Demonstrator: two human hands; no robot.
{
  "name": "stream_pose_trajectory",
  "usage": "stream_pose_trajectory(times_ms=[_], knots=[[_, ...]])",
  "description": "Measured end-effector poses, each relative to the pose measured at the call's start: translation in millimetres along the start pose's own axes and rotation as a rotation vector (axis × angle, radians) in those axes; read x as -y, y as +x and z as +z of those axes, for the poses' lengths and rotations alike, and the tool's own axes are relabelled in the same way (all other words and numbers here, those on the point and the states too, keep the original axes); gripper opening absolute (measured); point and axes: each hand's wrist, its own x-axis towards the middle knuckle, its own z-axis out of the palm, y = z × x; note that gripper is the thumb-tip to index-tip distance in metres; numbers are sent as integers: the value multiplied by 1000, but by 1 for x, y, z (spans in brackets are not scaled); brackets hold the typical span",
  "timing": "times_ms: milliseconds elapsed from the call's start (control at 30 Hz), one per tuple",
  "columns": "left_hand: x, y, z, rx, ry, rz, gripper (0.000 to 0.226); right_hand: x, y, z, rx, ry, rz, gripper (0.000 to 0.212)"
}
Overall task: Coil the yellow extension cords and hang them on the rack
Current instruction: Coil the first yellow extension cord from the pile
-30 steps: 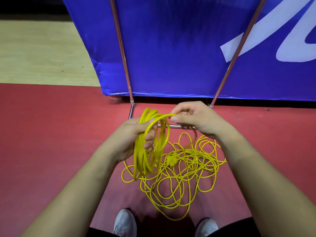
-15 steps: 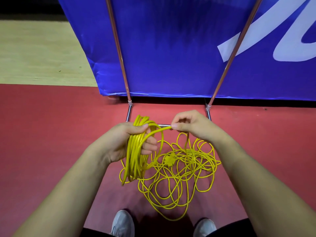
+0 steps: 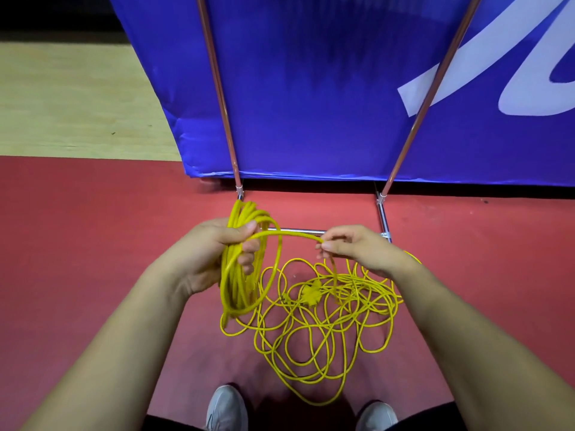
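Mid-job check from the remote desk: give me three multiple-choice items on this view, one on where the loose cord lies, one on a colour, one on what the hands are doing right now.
1. Where does the loose cord lie?
A. On the red floor in front of the shoes
B. Draped over the rack's top bar
C. On the wooden floor at the left

2. What colour is the banner behind the rack?
A. Green
B. Blue with white lettering
C. Black

3. What are the hands doing?
A. Both are free
B. The left hand grips the coil; the right hand pinches one strand
C. The right hand grips the coil; the left is free

Answers: 1 A, the tangle spreads on the red floor above the grey shoes. 2 B, blue fabric with white shapes fills the top. 3 B, loops hang from the left hand while a strand runs across to the right fingers.
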Motion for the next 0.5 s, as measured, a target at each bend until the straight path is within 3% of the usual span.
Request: stream_pose_trajectory(times_ms=[100,200,300,500], knots=[[6,0,2,-77,137,-116,16,3,8,8,-82,97,16,11],[5,1,6,-78,50,-185,25,18,14,10,-121,-66,-55,13],[6,0,10,-14,-29,-215,29,46,13,19,-56,-250,-208,14],[9,4,14,61,-85,-233,23,91,-6,49,62,-269,-331,21]])
